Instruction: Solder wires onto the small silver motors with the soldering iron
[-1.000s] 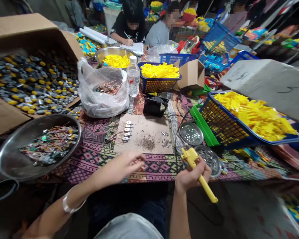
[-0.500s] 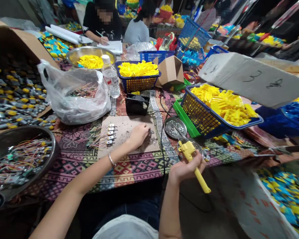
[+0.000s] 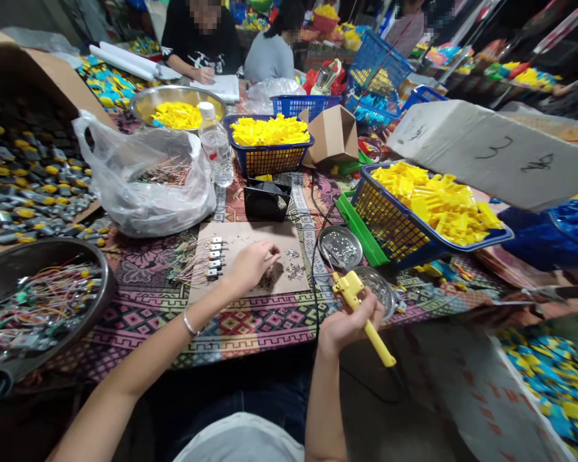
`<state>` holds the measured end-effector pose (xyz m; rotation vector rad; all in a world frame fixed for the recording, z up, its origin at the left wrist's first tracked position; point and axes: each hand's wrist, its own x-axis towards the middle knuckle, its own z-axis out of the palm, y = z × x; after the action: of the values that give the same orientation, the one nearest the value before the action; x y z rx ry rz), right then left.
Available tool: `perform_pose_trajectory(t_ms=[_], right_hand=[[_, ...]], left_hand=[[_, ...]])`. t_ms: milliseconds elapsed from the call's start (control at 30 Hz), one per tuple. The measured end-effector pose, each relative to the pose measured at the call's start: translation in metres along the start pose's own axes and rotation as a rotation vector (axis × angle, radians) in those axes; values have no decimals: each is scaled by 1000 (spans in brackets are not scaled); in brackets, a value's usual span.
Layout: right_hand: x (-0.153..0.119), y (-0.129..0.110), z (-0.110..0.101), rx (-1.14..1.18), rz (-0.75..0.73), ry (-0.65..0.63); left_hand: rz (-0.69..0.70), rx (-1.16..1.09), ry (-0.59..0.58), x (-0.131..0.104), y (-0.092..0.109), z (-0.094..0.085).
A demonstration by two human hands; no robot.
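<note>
Gripping a yellow tool (image 3: 349, 285), the right hand (image 3: 345, 326) is wrapping its fingers around it and partly hiding a round dish (image 3: 383, 296); another dish (image 3: 340, 248) is sitting just beyond. The left hand (image 3: 252, 264) is reaching over a cardboard sheet (image 3: 285, 235), fingers drawn together; whether they are pinching anything cannot be told. Wired parts (image 3: 214, 255) are lying to its left, metal bits (image 3: 295, 271) to its right. Farther out, a black housing (image 3: 266, 201) is standing behind the sheet, a plastic bag (image 3: 158, 215) and blue baskets (image 3: 270, 159) crowding the bench (image 3: 250, 330).

Single head-worn view, facing forward and down, near the tablecloth (image 3: 270, 327)
</note>
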<state>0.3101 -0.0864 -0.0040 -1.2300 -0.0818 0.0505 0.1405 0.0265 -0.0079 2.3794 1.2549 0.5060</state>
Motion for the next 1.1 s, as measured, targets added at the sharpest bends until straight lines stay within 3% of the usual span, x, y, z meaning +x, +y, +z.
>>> perform_pose_trajectory(t_ms=[200,333,500,633,733,900,1000,1100], right_hand=[[-15,9,3,-72,61,-72],[-31,18,3,-108,32,-148],[-44,27,1,-155,33,-263],[-43,29,1,-160,-8,-247],[-41,29,1,-167,-36,-227],[-41,32,1,-189,-15,-194],[-39,31,2,-196,-28,-166],[-32,27,3,-186,-29,-103]], left_hand=[[-76,101,4,-54,-17,-19],[-119,173,-24,-68,-26,-18],[-110,179,-39,-67,-26,-15],[-100,147,-45,-66,-24,-17],[-120,63,-16,-68,-31,-31],[-217,-155,199,-70,-45,-65],[-185,-205,100,-62,-34,-62],[-75,-190,-90,-44,-11,-38]])
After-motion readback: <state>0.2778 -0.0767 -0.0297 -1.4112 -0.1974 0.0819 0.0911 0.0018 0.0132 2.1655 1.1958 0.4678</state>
